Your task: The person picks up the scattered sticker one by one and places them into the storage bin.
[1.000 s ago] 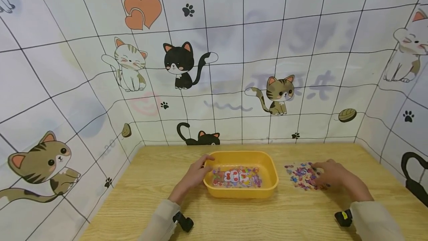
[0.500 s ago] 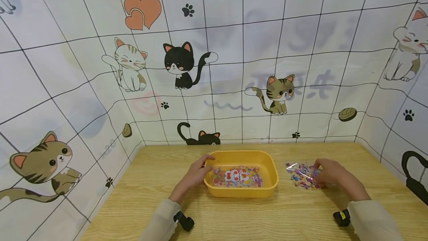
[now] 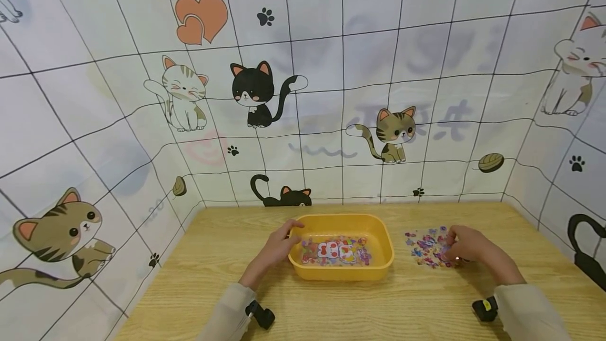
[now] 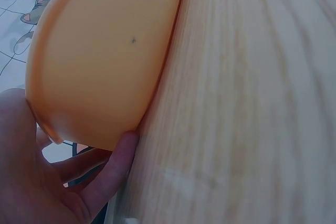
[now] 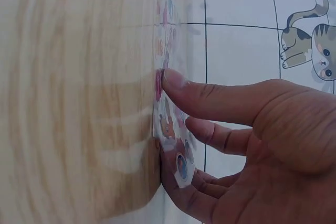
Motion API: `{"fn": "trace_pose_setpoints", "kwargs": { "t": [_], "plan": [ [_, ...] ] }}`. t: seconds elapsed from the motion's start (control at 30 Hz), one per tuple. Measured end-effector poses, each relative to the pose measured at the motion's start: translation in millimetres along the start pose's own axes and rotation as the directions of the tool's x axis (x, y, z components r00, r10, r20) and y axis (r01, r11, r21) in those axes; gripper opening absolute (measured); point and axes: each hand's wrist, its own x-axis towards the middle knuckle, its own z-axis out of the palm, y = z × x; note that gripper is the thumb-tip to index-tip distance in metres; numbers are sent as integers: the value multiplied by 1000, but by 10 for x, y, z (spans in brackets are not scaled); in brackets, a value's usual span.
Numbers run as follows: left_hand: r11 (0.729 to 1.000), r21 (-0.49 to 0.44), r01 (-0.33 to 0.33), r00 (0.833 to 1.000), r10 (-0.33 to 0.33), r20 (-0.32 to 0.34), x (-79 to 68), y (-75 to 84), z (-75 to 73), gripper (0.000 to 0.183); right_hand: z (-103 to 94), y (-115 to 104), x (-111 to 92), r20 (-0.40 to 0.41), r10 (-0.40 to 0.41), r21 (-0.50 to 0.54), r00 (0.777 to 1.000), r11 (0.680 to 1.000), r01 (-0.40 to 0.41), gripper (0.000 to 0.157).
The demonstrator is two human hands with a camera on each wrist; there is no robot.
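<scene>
In the head view, a yellow plastic tray [image 3: 341,273] stands on the wooden table. Inside it lies a clear, colourful sticker sheet [image 3: 335,251] with white cartoon figures. My left hand [image 3: 278,245] grips the tray's left end; the left wrist view has its fingers curled against the outer wall [image 4: 105,66]. Right of the tray lies a second clear sheet of small purple, pink and blue stickers [image 3: 426,249]. My right hand [image 3: 473,249] pinches this sheet's right side. The right wrist view shows the thumb [image 5: 178,85] on its face and fingers behind its raised near edge [image 5: 182,166].
A white wall covering [image 3: 322,120] with printed cats and black grid lines rises behind the table and on both sides. Bare wood [image 3: 213,257] extends left of the tray and in front of it.
My right fingers have drawn together on the sticker sheet, and its bright glare has come and gone as it flexed. The left hand and the tray have stayed in place.
</scene>
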Motion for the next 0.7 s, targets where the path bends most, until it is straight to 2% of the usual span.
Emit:
{"fn": "trace_pose_setpoints", "kwargs": {
  "t": [0.27, 0.53, 0.7],
  "plan": [
    [1000, 17, -12, 1000, 12, 5, -6, -21, -3, 32, -37, 77, 28, -2, -1, -16, 1000, 1000, 1, 15],
    [1000, 3, 0, 1000, 0, 6, -5, 0, -9, 31, -87, 82, 5, -50, 0, -15, 999, 1000, -1, 26],
    [1000, 5, 1, 1000, -1, 3, -4, -2, -8, 32, -107, 68, -14, -80, 27, -15, 996, 999, -29, 25]
  ]
}}
